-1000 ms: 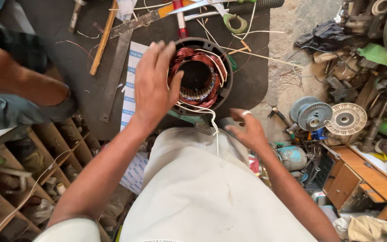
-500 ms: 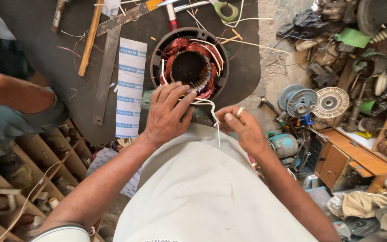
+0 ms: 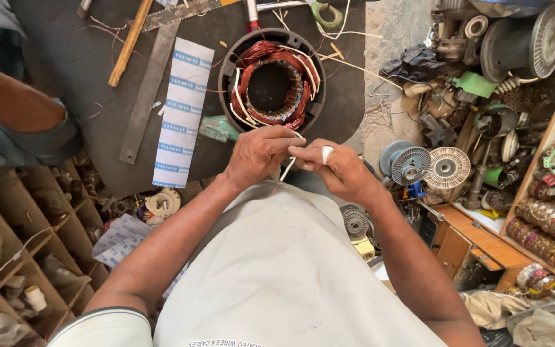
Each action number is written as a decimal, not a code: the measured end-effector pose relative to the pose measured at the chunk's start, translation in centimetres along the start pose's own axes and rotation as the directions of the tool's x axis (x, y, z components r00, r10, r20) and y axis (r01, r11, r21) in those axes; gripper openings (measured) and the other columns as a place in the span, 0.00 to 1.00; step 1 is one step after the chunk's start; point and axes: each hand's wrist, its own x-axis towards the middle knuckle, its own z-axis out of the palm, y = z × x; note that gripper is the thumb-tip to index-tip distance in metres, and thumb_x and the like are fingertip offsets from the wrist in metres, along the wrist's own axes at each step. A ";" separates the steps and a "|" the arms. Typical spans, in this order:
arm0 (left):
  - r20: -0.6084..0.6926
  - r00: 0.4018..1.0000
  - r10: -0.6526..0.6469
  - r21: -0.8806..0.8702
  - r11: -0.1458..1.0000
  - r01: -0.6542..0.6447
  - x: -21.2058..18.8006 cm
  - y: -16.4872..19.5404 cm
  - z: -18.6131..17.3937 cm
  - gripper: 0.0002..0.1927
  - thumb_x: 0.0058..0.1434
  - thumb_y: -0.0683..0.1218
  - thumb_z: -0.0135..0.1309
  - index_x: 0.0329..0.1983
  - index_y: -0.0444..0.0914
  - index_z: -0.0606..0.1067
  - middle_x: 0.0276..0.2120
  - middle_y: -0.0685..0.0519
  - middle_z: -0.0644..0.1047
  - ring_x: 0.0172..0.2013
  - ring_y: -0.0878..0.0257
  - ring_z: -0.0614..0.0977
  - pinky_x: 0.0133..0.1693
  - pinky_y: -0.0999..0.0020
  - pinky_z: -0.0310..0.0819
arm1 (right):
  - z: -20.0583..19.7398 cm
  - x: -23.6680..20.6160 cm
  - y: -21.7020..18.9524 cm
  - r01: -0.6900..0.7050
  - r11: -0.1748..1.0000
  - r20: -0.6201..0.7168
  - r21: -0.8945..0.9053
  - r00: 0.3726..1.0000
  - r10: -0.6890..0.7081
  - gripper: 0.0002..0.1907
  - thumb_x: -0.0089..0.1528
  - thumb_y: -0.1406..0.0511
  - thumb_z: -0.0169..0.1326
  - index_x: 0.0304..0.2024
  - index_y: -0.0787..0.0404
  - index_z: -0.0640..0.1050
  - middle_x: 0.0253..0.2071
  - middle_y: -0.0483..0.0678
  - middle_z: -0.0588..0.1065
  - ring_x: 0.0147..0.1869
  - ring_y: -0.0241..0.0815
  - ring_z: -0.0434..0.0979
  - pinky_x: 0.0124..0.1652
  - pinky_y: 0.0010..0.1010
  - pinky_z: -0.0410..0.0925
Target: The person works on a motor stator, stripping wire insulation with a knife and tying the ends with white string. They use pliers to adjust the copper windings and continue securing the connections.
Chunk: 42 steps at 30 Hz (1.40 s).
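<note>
Dark surface (image 3: pixel 85 71) fills the upper left, cluttered floor with motor parts to the right. On the surface, straight ahead of both hands, sits the stator (image 3: pixel 272 82): round black housing, copper windings ringing an open bore, bore axis pointing up at the camera. A long striped paper strip (image 3: pixel 180 109) lies just left of it, a metal bar (image 3: pixel 150 96) and a wooden stick (image 3: pixel 130 42) further left, all running roughly away from the person. Another person's arm (image 3: pixel 14 103) rests at the left edge. Left hand (image 3: pixel 259 154) sits just at the stator's near rim, fingers curled shut, pinching a thin white sleeve (image 3: pixel 288 168). Right hand (image 3: pixel 336 168) is beside it, touching it at the fingertips, also closed on the sleeve's upper end; a white ring or tape shows on one finger. The sleeve runs down toward the person's lap, slightly tilted. White leads (image 3: pixel 237 96) curl off the windings on the left side. Left hand is nearer the stator; right is a bit lower and further right.
</note>
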 end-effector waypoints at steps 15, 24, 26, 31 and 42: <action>0.073 0.997 -0.031 0.036 0.999 0.028 -0.5 -2.0 0.8 0.08 0.58 0.44 0.59 0.40 0.41 0.82 0.42 0.54 0.83 0.42 0.54 0.85 0.42 0.61 0.79 | -2.3 5.9 1.6 0.080 0.939 0.564 -0.336 0.815 0.133 0.17 0.60 0.52 0.59 0.41 0.56 0.84 0.33 0.54 0.80 0.38 0.56 0.79 0.38 0.46 0.69; 0.052 0.994 -0.097 0.052 0.994 0.094 -0.6 -0.1 1.2 0.15 0.53 0.38 0.61 0.44 0.40 0.82 0.44 0.51 0.83 0.44 0.53 0.85 0.45 0.61 0.80 | -0.7 3.4 0.1 0.368 0.781 0.497 -0.505 0.863 -0.086 0.12 0.65 0.56 0.54 0.42 0.54 0.81 0.33 0.49 0.77 0.39 0.47 0.80 0.38 0.43 0.63; 0.019 0.993 -0.114 0.021 0.993 0.114 -0.9 0.9 0.8 0.19 0.54 0.37 0.59 0.49 0.39 0.81 0.47 0.49 0.82 0.46 0.52 0.85 0.46 0.61 0.80 | -3.3 3.2 0.1 0.359 0.852 0.436 -0.380 0.882 -0.177 0.23 0.60 0.55 0.59 0.53 0.61 0.79 0.40 0.52 0.77 0.41 0.52 0.79 0.39 0.42 0.65; -0.315 0.873 -0.372 -0.005 0.921 0.390 -2.0 3.8 0.2 0.18 0.61 0.40 0.62 0.55 0.43 0.79 0.47 0.49 0.81 0.47 0.55 0.85 0.47 0.63 0.81 | -8.3 5.1 0.3 0.008 0.937 0.164 -0.350 0.985 0.053 0.19 0.62 0.65 0.63 0.56 0.55 0.78 0.47 0.53 0.77 0.46 0.52 0.79 0.42 0.42 0.72; 0.003 0.949 -0.317 0.491 0.827 0.275 -2.4 1.3 -0.5 0.40 0.44 0.46 0.67 0.65 0.51 0.73 0.73 0.47 0.59 0.75 0.47 0.53 0.71 0.38 0.37 | -6.1 11.9 2.8 0.422 0.532 0.350 -0.734 0.906 -0.237 0.10 0.55 0.65 0.60 0.41 0.53 0.82 0.58 0.53 0.72 0.66 0.54 0.66 0.62 0.57 0.53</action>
